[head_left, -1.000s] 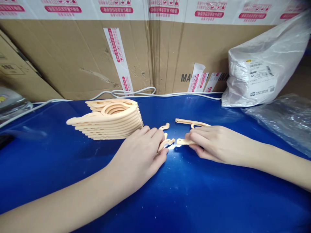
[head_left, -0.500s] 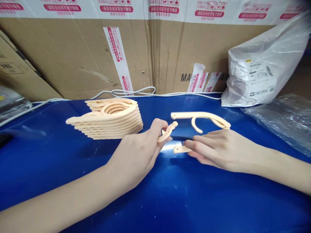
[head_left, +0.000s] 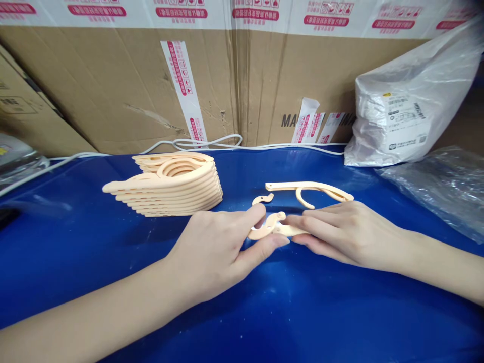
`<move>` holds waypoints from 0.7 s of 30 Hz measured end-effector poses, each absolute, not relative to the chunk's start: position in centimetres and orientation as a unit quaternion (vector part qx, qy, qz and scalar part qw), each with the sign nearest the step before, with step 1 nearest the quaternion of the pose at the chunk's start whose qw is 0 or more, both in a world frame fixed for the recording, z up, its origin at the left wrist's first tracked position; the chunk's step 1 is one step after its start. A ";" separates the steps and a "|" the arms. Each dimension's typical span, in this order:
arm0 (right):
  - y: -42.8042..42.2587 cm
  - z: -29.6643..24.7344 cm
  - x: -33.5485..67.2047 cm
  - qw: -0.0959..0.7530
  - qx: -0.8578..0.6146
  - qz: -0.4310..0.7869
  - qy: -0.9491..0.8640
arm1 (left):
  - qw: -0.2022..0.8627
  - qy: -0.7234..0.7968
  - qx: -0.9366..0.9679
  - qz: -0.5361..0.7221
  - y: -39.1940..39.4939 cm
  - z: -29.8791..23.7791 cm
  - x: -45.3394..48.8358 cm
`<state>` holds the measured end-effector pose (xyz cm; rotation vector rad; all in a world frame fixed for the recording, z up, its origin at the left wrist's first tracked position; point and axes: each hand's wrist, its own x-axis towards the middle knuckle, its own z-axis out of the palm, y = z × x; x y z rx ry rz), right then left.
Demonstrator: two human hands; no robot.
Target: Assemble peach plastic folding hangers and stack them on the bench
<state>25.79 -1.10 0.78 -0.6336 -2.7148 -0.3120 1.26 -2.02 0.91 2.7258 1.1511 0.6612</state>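
Note:
My left hand [head_left: 227, 242] pinches a cream S-shaped hanger hook [head_left: 260, 233] between thumb and fingers. Its upper end meets the holed tip of a cream hanger arm [head_left: 289, 230]; whether they are joined I cannot tell. Closed around the rest of that arm, my right hand [head_left: 336, 234] covers most of it. A second small curved hook piece [head_left: 266, 198] lies just beyond my left fingers. Farther back is another hanger arm [head_left: 295, 186] with a hook part [head_left: 302, 199] beneath it, its right end close to my right knuckles.
A neat stack of cream folded hangers [head_left: 181, 194] stands at left on the blue table [head_left: 249, 312]. Cardboard boxes [head_left: 124, 85] wall off the back, with a white cable [head_left: 212, 143] along them. A white plastic-wrapped parcel [head_left: 401, 116] and clear plastic film [head_left: 442, 181] are at right.
My left hand has brought the hook down and right against the arm in my right hand. A second hook piece now shows on the table. The rear hanger arm has shifted slightly nearer.

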 end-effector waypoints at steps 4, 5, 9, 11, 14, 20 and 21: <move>-0.9 0.7 25.8 0.157 -0.228 -0.100 -0.956 | 0.067 0.386 0.894 0.219 -2.0 0.8 1.4; -0.9 0.7 25.8 0.154 -0.227 -0.103 -0.956 | 0.079 0.390 0.891 0.218 -2.0 0.8 1.4; -0.9 0.6 25.7 0.143 -0.231 -0.111 -0.956 | 0.130 0.410 0.878 0.213 -1.7 0.9 1.5; -0.9 0.6 25.7 0.147 -0.234 -0.116 -0.954 | 0.140 0.417 0.875 0.202 -1.7 1.0 1.5; -0.8 0.6 25.8 0.163 -0.239 -0.118 -0.950 | 0.133 0.425 0.875 0.190 -1.8 1.1 1.5; -0.8 0.6 25.8 0.169 -0.242 -0.107 -0.949 | 0.134 0.409 0.878 0.208 -1.9 1.3 1.6; -0.8 0.6 25.7 0.172 -0.240 -0.108 -0.949 | 0.134 0.405 0.881 0.206 -1.9 1.3 1.5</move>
